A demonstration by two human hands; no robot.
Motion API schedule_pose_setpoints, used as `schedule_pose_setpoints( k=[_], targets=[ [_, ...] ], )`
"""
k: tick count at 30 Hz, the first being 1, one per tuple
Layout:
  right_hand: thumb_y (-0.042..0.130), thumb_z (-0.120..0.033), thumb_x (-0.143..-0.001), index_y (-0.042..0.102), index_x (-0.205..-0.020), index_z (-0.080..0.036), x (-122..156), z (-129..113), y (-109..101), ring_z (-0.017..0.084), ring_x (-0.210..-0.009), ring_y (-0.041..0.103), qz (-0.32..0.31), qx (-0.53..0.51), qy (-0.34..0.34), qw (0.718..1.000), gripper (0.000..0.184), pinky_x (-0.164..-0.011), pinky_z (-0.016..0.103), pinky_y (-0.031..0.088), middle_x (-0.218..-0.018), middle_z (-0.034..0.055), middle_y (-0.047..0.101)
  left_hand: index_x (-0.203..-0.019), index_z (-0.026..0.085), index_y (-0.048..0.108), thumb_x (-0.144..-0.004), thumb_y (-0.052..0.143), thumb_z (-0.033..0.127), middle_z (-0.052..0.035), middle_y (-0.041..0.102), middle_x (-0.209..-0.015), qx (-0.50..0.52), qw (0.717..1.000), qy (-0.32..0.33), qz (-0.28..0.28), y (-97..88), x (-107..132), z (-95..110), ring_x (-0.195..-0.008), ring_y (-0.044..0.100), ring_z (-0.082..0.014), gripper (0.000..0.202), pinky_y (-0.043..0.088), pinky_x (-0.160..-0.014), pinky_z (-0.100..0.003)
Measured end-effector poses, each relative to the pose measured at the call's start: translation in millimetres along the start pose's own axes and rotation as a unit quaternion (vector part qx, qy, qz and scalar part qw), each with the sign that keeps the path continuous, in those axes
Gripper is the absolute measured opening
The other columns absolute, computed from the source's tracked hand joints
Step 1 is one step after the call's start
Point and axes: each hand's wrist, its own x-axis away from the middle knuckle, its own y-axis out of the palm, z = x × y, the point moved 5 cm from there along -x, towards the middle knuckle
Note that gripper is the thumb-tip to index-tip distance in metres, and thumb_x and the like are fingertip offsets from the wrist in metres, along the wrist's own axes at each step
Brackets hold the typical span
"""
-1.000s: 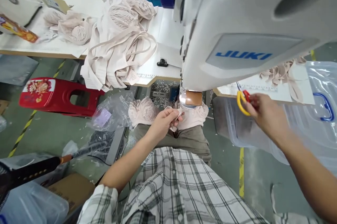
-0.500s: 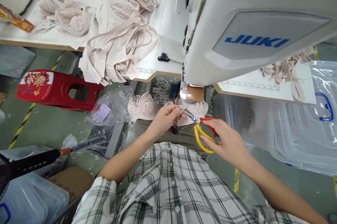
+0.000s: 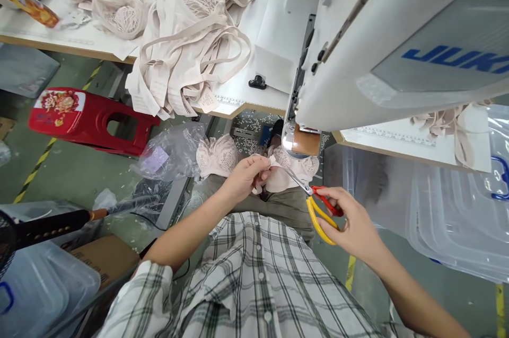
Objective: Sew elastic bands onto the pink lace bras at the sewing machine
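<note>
Left hand (image 3: 249,175) hides the middle of the lace bra (image 3: 218,155); light fabric (image 3: 272,160) pinched there is mostly covered by fingers, can't tell which part it is. Scissors (image 3: 307,189): tips too small to tell if touching the fabric; red handle partly covered by the right hand (image 3: 350,219). Sewing machine (image 3: 358,76) cut off at far and right edges, last logo letter clipped; it hides part of the fabric scraps (image 3: 443,122). Tag (image 3: 207,99) print unreadable. Snack packet (image 3: 29,1) cut off left, clear bin (image 3: 441,216) right, plaid shirt (image 3: 242,274) at near edge.
</note>
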Motion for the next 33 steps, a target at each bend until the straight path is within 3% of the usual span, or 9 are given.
schedule_pose_setpoints(
  k=[3,6,13,18,23,29,33],
  targets=[
    [0.061,-0.024,-0.078,0.058,-0.116,-0.025,-5,-5,5,0.016,-0.066,0.058,-0.003,-0.012,-0.017,1.0,0.038,-0.057,0.028,0.051,-0.097,0.0053,0.067,-0.065,0.017,0.056,-0.07,0.075,0.048,0.0063,0.042,-0.052,0.014,1.0,0.014,0.013,-0.5,0,1,-0.047,0.033,-0.0053,0.037,0.024,-0.045,-0.02],
    [0.062,-0.025,-0.079,0.058,-0.115,-0.025,-14,-7,12,0.016,-0.066,0.057,-0.006,-0.028,-0.014,0.999,0.037,-0.058,0.029,0.051,-0.099,0.0059,0.067,-0.063,0.017,0.054,-0.072,0.075,0.051,0.0049,0.048,-0.055,-0.026,0.998,0.05,0.02,-0.7,2,5,-0.049,0.038,-0.0054,0.041,0.029,-0.047,-0.019],
    [0.064,-0.034,-0.08,0.063,-0.114,-0.023,-36,-10,20,0.019,-0.073,0.063,-0.02,-0.044,0.018,0.999,0.035,-0.065,0.033,0.053,-0.103,0.0084,0.071,-0.068,0.017,0.06,-0.086,0.063,0.04,0.001,0.06,-0.063,-0.182,0.974,0.128,0.046,-3.2,7,13,-0.057,0.049,-0.0087,0.03,0.04,-0.057,-0.022],
    [0.065,-0.038,-0.084,0.068,-0.115,-0.025,-41,-9,21,0.021,-0.083,0.068,-0.046,-0.068,0.052,0.995,0.034,-0.068,0.033,0.055,-0.108,0.0074,0.073,-0.068,0.017,0.059,-0.089,0.058,0.037,0.0006,0.06,-0.064,-0.212,0.966,0.138,0.06,-7.2,7,13,-0.058,0.05,-0.0097,0.029,0.041,-0.059,-0.022],
    [0.065,-0.04,-0.086,0.072,-0.115,-0.027,-39,-6,15,0.019,-0.077,0.067,-0.053,-0.079,0.055,0.994,0.032,-0.064,0.031,0.055,-0.105,0.0062,0.074,-0.067,0.017,0.058,-0.089,0.058,0.041,0.0018,0.056,-0.062,-0.221,0.965,0.127,0.067,-9.0,8,10,-0.053,0.043,-0.0086,0.033,0.034,-0.054,-0.023],
    [0.064,-0.044,-0.088,0.074,-0.114,-0.028,-26,-2,3,0.015,-0.058,0.057,-0.039,-0.065,0.066,0.995,0.033,-0.05,0.028,0.048,-0.077,0.0021,0.067,-0.063,0.017,0.053,-0.084,0.065,0.042,0.0042,0.049,-0.058,-0.142,0.979,0.125,0.076,-4.1,8,6,-0.054,0.04,-0.0078,0.035,0.032,-0.054,-0.022],
    [0.064,-0.05,-0.087,0.075,-0.11,-0.031,-21,23,-28,0.015,-0.052,0.055,-0.025,-0.006,0.091,0.996,0.032,-0.047,0.03,0.046,-0.075,0.0019,0.067,-0.063,0.018,0.052,-0.077,0.073,0.046,0.0078,0.041,-0.05,-0.02,0.992,0.107,0.068,-2.1,5,-1,-0.049,0.035,-0.0061,0.037,0.032,-0.052,-0.02]
  ],
)
